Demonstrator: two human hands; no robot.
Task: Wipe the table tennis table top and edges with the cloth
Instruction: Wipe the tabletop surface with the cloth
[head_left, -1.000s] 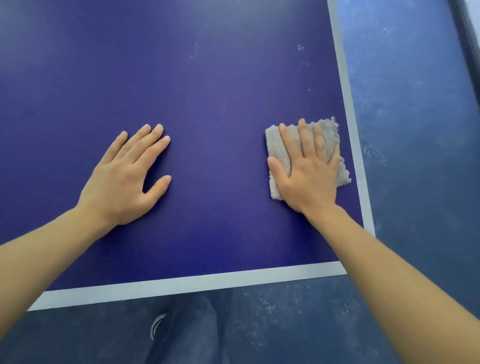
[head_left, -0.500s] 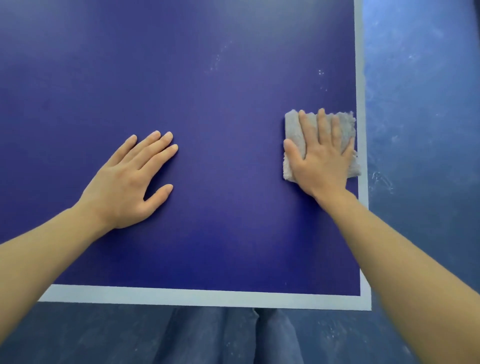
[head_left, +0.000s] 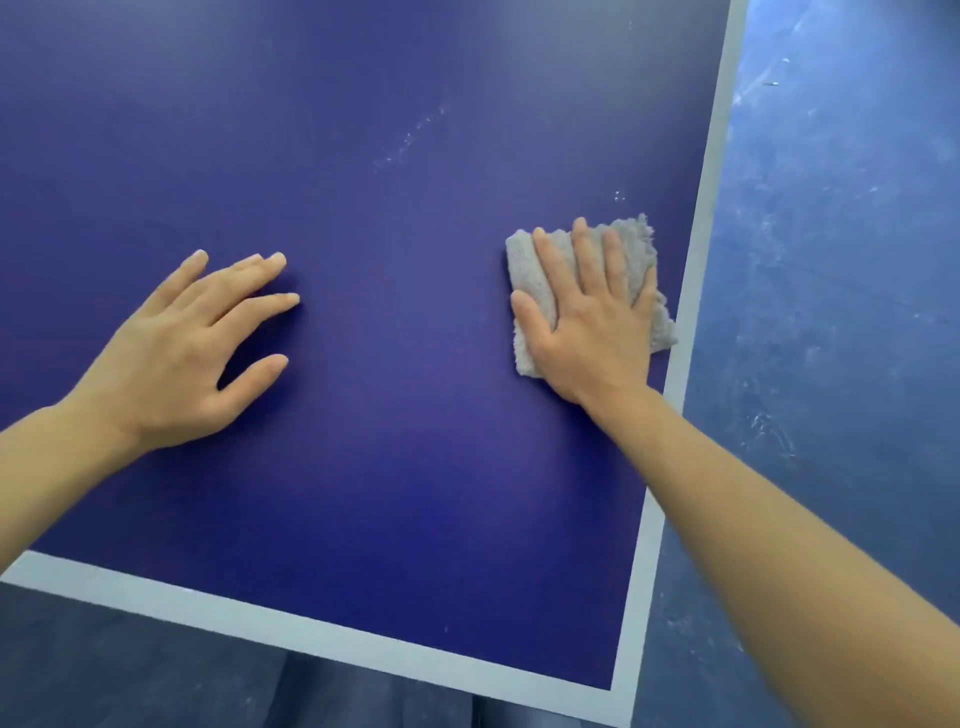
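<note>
The right hand (head_left: 592, 322) lies flat, fingers straight and slightly spread, pressing a folded grey cloth (head_left: 525, 262) onto the blue counter (head_left: 389, 493) without gripping it. The cloth sits under this palm. Its fuzzy edge pokes out past the little finger and reaches the pale border stripe (head_left: 693, 291). The left hand (head_left: 192, 353), well apart, rests palm down on bare counter, fingers spread, holding nothing. Faint white specks (head_left: 410, 140) lie beyond the fingertips.
</note>
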